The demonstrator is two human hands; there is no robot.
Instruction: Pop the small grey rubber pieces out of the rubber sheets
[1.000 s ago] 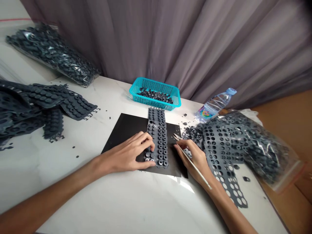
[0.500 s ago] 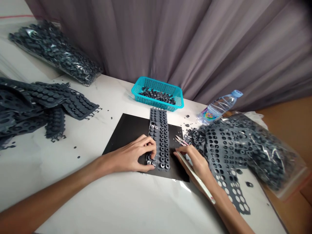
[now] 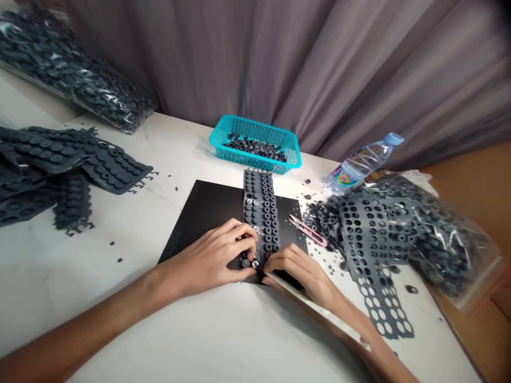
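A dark grey rubber sheet (image 3: 260, 183) with rows of round, ring-like parts lies lengthwise on a black mat (image 3: 207, 205). My left hand (image 3: 229, 247) is curled over its near left edge, thumb and fingers bent round a few of the round parts. Some of these parts show shiny silver tops. In my right hand (image 3: 299, 268) is a slim white tool with a reddish rear end, slanting back over the forearm; its tip is hidden. The right fingertips touch the sheet's near right corner. Pink thread snips (image 3: 308, 231) lie open-bladed beyond the right hand.
A turquoise basket (image 3: 255, 159) of small black parts stands at the back. A water bottle (image 3: 359, 165), a bag of black parts (image 3: 447, 239) and a punched-out sheet (image 3: 369, 239) are at right. More rubber sheets (image 3: 112, 165) and another full bag (image 3: 80, 80) lie left.
My right hand has moved left with the white tool, from beside the snips to the sheet's near corner. The left hand stays on the sheet. The view has shifted slightly.
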